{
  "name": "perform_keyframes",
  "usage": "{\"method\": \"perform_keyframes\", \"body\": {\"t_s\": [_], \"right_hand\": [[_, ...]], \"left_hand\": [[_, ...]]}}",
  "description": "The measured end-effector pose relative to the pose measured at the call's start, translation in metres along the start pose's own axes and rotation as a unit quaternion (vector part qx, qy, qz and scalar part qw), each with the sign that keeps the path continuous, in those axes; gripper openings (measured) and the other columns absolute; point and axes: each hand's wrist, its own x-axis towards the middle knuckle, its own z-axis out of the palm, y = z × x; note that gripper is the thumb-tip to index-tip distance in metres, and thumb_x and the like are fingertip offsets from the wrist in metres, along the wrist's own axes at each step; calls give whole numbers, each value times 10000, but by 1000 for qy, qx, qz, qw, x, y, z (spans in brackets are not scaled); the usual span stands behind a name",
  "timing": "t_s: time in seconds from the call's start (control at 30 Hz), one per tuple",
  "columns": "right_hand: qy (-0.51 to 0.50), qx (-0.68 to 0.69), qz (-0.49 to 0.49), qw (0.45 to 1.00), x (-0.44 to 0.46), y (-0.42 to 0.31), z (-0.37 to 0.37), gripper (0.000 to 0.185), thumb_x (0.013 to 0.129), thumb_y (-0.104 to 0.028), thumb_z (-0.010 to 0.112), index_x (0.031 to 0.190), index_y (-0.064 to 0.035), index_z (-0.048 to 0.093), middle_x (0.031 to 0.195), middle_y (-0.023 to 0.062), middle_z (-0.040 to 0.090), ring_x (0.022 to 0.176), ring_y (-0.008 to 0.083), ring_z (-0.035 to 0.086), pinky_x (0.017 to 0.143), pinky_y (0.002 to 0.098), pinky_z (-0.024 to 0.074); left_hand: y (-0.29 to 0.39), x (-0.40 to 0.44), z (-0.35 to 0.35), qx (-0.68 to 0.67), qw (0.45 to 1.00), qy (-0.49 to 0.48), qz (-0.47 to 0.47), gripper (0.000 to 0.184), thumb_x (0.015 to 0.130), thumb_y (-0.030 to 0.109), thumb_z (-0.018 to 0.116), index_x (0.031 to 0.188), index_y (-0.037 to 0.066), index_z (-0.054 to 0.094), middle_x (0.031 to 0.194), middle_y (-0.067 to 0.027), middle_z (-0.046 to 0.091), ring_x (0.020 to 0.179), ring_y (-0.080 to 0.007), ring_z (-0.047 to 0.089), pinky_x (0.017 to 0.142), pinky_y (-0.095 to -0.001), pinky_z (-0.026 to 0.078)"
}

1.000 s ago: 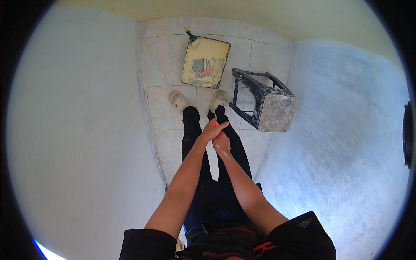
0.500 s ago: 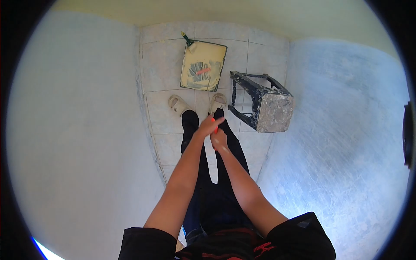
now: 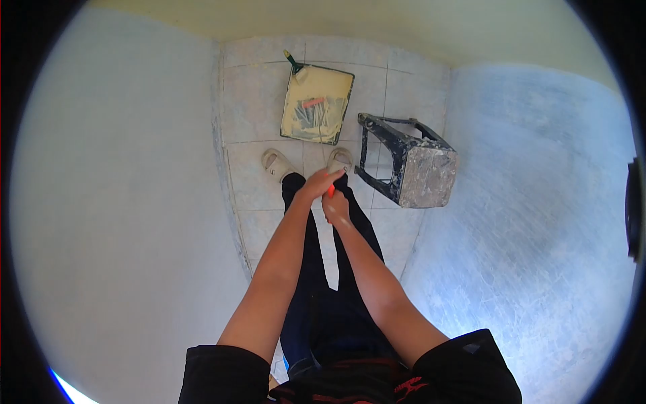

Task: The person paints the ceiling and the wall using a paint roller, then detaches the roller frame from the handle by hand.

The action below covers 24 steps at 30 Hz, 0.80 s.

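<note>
L hand [image 3: 319,182] and R hand [image 3: 336,206] are both closed around an orange handle [image 3: 330,190], L hand farther fwd, R hand nearer to the body. A thin rod [image 3: 321,137] runs from there to a small reddish roller head [image 3: 313,102], which lies in the paint tray [image 3: 330,69], among cream paint w/ a dark streaked patch. A brush [image 3: 292,60] w/ dark handle rests at the tray's far L corner. To the R, a paint-spotted stool [image 3: 428,176] is on the tiled floor [image 3: 262,121]. Light sandals [image 3: 284,168] are near the tray.
</note>
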Motion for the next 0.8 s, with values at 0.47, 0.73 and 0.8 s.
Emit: {"method": "perform_keyframes", "body": {"t_s": [0.47, 0.73, 0.8], "right_hand": [[-55, 53, -53, 996, -143, 34, -157, 489, 1007, -491, 551, 859, -27, 595, 622, 38, 540, 462, 164, 537, 421, 351, 433], [55, 24, -225, 972, -323, 47, -200, 379, 1007, -385, 588, 926, -17, 630, 620, 28, 564, 478, 122, 559, 446, 297, 466], [61, 68, -257, 962, -346, 38, -168, 359, 1011, -371, 586, 942, -22, 634, 623, 20, 555, 475, 116, 548, 443, 291, 460]], "left_hand": [[-24, -190, 33, -158, 969, 149, 123, 886, 938, 448, 689, 1528, -67, 276, 1426, -257, 505, 1321, -321, 512, 1102, -389, 408], [12, -352, -48, -144, 967, 144, 153, 615, 978, 488, 610, 1385, 32, 543, 1214, -108, 650, 1080, -207, 625, 917, -362, 480], [23, -381, -62, -129, 973, 101, 163, 582, 995, 509, 568, 1386, 78, 551, 1222, -63, 644, 1116, -190, 607, 927, -357, 462]]}}
